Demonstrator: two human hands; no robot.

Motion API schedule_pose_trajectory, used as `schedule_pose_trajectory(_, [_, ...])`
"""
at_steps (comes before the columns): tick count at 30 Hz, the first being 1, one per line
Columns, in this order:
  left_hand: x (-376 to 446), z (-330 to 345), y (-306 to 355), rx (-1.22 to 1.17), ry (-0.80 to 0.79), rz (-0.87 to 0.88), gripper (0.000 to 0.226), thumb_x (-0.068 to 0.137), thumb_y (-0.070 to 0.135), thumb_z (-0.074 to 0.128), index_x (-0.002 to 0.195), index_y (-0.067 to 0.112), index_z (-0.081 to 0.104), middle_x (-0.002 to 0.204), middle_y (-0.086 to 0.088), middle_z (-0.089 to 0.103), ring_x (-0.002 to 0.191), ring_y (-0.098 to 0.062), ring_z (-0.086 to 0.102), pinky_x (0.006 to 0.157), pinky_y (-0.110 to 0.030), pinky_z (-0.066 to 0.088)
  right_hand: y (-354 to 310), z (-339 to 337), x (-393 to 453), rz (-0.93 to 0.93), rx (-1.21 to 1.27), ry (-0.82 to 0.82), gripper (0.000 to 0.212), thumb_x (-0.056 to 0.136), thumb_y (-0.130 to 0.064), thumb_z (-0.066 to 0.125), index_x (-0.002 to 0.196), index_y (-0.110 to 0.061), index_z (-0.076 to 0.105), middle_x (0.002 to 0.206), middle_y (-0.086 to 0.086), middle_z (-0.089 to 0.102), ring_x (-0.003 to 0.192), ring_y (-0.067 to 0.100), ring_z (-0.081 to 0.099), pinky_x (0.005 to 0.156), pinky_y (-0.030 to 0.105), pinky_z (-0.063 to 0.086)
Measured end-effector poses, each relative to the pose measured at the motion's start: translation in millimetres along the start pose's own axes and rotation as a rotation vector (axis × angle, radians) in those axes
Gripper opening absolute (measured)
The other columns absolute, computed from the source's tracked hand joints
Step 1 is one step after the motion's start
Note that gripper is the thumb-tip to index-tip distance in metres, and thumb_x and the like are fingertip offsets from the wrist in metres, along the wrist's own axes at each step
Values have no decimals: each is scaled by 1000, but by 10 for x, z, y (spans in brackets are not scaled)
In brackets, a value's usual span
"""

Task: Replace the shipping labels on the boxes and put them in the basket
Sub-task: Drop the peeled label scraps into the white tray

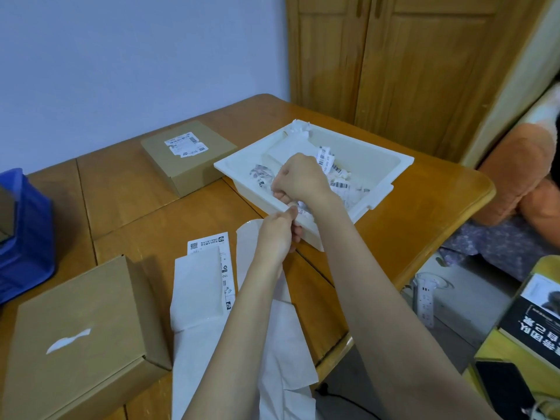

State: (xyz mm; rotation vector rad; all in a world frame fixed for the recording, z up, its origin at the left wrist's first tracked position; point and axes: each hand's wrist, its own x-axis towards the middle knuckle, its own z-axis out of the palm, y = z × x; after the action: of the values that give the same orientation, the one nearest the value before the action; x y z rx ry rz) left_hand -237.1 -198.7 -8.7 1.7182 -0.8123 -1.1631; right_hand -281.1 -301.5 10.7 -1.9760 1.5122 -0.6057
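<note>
Wooden table (394, 244) with a glossy orange-brown top, set against a pale blue wall and a wooden cupboard. On its far right part, white plastic tray (381, 165), smooth and shallow, half full of crumpled old labels (327, 160) with barcodes. Over the near rim of this tray, both hands close together, almost touching. Right hand (300, 180) curled into a fist, gripping a torn label scrap (303, 209); left hand (278, 234) just below it, fingers curled, thumb tip pinching what seems the same scrap, though too small to tell for sure. Probably shaking or tearing the sticky waste off into the tray. Next piece of work well apart from the hands, toward the near left: stripped box (81, 328), flat brown cardboard, matte, with only a white torn remnant (68, 339) on its lid. Left hand nearer to it. Between box and hands, under the left forearm, new label sheet (225, 268), thin and printed, long axis running away from the person, partly covered by white backing paper (197, 286), limp and slightly curled. Farther back, second box (188, 171) with its old label (186, 145) not yet removed. At the left edge, blue basket (27, 231), hard plastic, well apart from both hands.
</note>
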Motion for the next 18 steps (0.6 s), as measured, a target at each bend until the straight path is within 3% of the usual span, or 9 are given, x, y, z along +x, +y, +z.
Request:
schedule_pose_trajectory(2, [-2,-15,2,11,-9,4,43,104,30,45,65,12,49,60,-2,52,53,-11,46,56,-25,36,-47,37,4,19,-160,97,9,74,-18,72,76,-10,69,71,1,70,65,18,65,53,25,50])
schedule_pose_trajectory(3, [-1,-23,1,15,-12,6,44,105,30,45,65,12,49,60,-2,51,53,-11,46,57,-25,36,-60,33,10,22,-212,118,19,72,-27,77,74,-14,64,69,-3,65,67,17,62,49,23,42])
schedule_pose_trajectory(6, [-2,-31,-15,27,-7,12,45,105,30,44,64,12,49,60,-2,51,54,-12,46,57,-26,36,-61,3,21,-3,-274,129,37,70,-41,81,78,-18,54,72,-5,57,75,17,58,48,24,30])
schedule_pose_trajectory(9, [2,-24,-10,28,-3,8,45,105,30,45,64,11,50,58,-1,52,53,-12,46,56,-25,36,-19,26,52,-49,-240,126,42,71,-36,80,99,-18,55,94,-1,60,89,20,57,65,28,39])
schedule_pose_trajectory(11, [8,-21,-3,30,-7,5,44,104,29,45,64,12,50,60,-1,53,53,-12,46,56,-25,36,2,37,55,-100,-330,203,38,70,-39,79,99,-23,59,109,1,53,101,22,51,82,31,37])
schedule_pose_trajectory(14, [13,-26,-6,31,-5,9,44,104,30,45,65,12,50,60,-1,53,54,-12,47,57,-25,37,0,47,65,-180,-335,201,24,72,-27,74,91,-23,61,116,1,48,105,21,48,91,32,33])
schedule_pose_trajectory(16, [8,-29,-17,28,-6,22,42,104,30,45,66,13,50,60,0,54,55,-11,47,58,-25,37,-31,55,40,-154,-162,80,12,73,-12,64,85,-12,62,106,5,63,94,24,59,92,36,45])
schedule_pose_trajectory(18, [4,-31,-23,28,-7,28,41,105,30,45,67,13,50,60,1,54,55,-11,47,57,-25,37,-45,78,57,-110,-85,61,12,76,-7,50,70,-6,60,77,11,67,73,28,62,85,42,53])
